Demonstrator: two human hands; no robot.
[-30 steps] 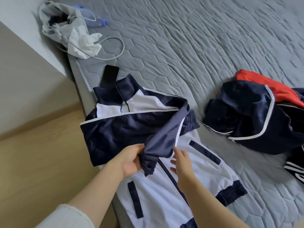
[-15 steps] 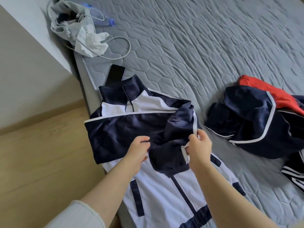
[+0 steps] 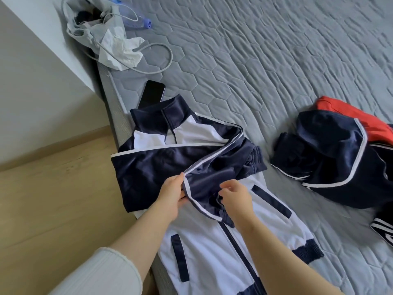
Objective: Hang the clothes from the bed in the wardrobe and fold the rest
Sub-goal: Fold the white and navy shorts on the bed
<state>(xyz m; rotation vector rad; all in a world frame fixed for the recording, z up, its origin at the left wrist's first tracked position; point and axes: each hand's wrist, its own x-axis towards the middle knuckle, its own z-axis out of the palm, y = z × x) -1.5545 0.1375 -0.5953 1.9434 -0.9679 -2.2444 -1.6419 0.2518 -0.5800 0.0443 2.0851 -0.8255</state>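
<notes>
Track jacket (image 3: 212, 241) flat at bed (image 3: 276, 60) edge, folding begun | my left hand (image 3: 172, 194) and right hand (image 3: 234, 193) pinch its navy sleeve (image 3: 204, 188) across the chest | clothes heap (image 3: 331, 158) well apart, untouched; I judge most work remains.

Head view, steeply down, close over bed (image 3: 276, 60)

A grey quilted bed (image 3: 265, 60) carries everything. A navy-and-white jacket (image 3: 212, 241) lies flat at its near edge. A black phone (image 3: 152, 93) sits just beyond the jacket's collar, partly tucked under it. Farther past the phone lie a crumpled bag (image 3: 95, 28) and looping cable (image 3: 157, 58). Right of the jacket, apart, sits a navy-and-red clothes heap (image 3: 336, 154).
</notes>
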